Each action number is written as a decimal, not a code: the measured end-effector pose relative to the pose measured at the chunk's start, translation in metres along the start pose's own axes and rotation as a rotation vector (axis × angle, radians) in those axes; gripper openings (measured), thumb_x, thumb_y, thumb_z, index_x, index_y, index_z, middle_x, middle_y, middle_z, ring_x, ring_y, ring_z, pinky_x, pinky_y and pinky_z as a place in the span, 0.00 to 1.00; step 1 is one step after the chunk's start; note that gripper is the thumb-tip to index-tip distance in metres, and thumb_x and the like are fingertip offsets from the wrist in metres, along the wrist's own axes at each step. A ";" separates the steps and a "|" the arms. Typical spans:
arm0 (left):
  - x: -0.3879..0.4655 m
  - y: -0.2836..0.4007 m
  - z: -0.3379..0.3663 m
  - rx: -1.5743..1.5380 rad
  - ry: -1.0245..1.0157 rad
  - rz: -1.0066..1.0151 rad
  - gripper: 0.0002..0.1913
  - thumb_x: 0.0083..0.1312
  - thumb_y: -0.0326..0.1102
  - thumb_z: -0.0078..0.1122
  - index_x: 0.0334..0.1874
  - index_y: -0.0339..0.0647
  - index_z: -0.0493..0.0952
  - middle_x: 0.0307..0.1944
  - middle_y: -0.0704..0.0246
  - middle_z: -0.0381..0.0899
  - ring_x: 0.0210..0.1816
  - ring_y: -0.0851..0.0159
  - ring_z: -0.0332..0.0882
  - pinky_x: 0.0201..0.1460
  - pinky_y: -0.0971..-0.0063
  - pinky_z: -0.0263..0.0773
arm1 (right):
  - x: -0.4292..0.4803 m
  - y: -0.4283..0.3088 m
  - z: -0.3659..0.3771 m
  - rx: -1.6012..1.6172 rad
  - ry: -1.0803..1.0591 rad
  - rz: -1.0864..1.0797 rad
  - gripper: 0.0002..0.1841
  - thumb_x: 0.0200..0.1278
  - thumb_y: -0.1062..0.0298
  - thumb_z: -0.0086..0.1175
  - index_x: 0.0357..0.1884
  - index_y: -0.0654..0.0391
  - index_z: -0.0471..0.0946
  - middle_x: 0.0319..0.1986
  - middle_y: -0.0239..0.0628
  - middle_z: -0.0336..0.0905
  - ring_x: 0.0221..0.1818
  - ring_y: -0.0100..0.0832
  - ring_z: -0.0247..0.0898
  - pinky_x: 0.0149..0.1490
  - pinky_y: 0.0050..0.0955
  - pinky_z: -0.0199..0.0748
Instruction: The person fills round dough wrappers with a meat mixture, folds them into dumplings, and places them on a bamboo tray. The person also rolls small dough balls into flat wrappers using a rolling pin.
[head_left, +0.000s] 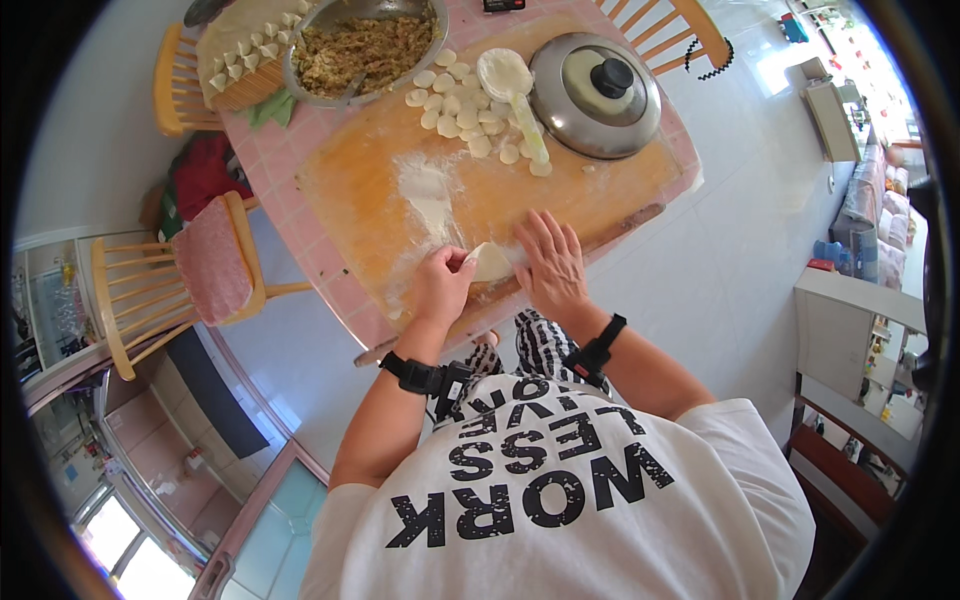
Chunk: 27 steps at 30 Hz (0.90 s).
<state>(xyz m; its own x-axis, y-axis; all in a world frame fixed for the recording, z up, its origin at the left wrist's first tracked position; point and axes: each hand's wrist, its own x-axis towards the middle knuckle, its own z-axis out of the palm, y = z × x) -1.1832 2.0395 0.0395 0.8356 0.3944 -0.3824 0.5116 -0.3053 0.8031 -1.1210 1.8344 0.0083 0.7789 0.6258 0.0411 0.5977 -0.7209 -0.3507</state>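
Observation:
My left hand (442, 285) pinches the edge of a thin round dough wrapper (491, 264) between thumb and fingers, near the front of a floured wooden board (352, 195). Just right of the wrapper, my right hand (553, 262) lies palm down with its fingers stretched out. A pale, blurred thing shows between that palm and the wrapper; what is under the palm is hidden. Beyond the hands is a patch of white flour (427, 191). Farther back lie many small flattened dough pieces (450, 105), several overlapping.
A metal bowl of filling (442, 22) with a utensil in it stands at the back left, beside a tray of shaped dumplings (244, 60). A flour scoop (529, 127) lies by a domed pan lid (559, 112). Wooden chairs (259, 255) flank the pink-tiled table (262, 161).

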 end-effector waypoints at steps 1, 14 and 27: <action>-0.001 0.001 0.000 0.081 -0.018 -0.008 0.07 0.67 0.33 0.65 0.38 0.36 0.82 0.37 0.62 0.86 0.35 0.64 0.84 0.42 0.68 0.78 | 0.018 -0.004 0.002 -0.018 0.013 0.017 0.31 0.64 0.60 0.59 0.70 0.54 0.68 0.73 0.46 0.59 0.77 0.49 0.51 0.77 0.53 0.48; 0.010 0.010 -0.016 0.155 -0.076 -0.058 0.10 0.64 0.37 0.66 0.42 0.40 0.83 0.40 0.57 0.86 0.41 0.52 0.85 0.44 0.63 0.77 | 0.048 -0.030 -0.028 -0.019 -0.030 -0.007 0.28 0.65 0.65 0.55 0.69 0.55 0.69 0.72 0.46 0.61 0.75 0.49 0.54 0.77 0.48 0.52; 0.012 0.001 -0.025 0.099 -0.018 -0.038 0.09 0.66 0.37 0.63 0.42 0.40 0.84 0.35 0.55 0.86 0.39 0.45 0.84 0.42 0.57 0.78 | 0.066 -0.046 -0.027 0.015 0.041 -0.101 0.27 0.67 0.63 0.54 0.69 0.52 0.69 0.66 0.44 0.67 0.71 0.48 0.58 0.73 0.48 0.56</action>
<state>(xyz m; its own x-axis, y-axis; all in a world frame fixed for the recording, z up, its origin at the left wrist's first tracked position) -1.1779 2.0653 0.0466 0.8184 0.3915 -0.4207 0.5594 -0.3751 0.7392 -1.0921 1.9008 0.0523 0.7220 0.6822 0.1155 0.6711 -0.6498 -0.3570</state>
